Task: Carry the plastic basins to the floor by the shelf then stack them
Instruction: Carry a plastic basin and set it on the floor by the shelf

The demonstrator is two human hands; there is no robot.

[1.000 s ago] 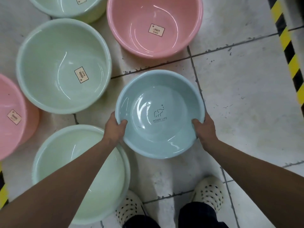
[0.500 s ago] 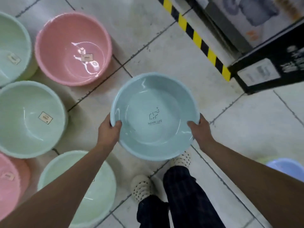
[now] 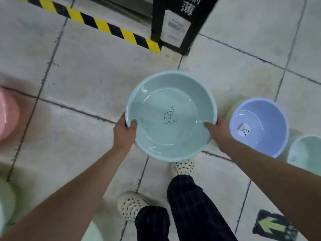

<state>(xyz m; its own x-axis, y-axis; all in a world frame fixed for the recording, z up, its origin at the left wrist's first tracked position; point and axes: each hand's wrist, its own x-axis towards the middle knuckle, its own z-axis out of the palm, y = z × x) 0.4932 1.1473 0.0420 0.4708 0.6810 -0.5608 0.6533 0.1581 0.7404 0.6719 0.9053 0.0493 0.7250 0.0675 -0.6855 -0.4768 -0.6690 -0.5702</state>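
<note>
Blue basin (image 3: 171, 117): we hold it in the air above the tile floor (image 3: 83, 70), in front of our shoes (image 3: 182, 166). It is empty; an elephant mark and the words "HOME LIFE" are printed on its bottom. It is round, so it has no long axis; its mouth faces up, tipped slightly toward us.

Left hand (image 3: 124, 132): closed on the basin's left rim, thumb inside over the lip, fingers beneath. Forearm bare and extended forward.

Right hand (image 3: 217, 131): closed on the right rim in the same way, thumb inside, arm extended.

Lilac basin (image 3: 258, 126): on the floor just right of the right hand, upright, with a small sticker on its bottom and nothing else in it. It appears to sit nested in a pale green one whose rim shows at its left, though we cannot be sure.

Mint basin (image 3: 305, 153): at the right edge, just beside the lilac basin, partly cut off.

Pink basin (image 3: 7, 113): at the left edge, well apart from ours.

Black box (image 3: 175, 23): stands at the top, at the end of a yellow-black stripe (image 3: 97, 23).
</note>
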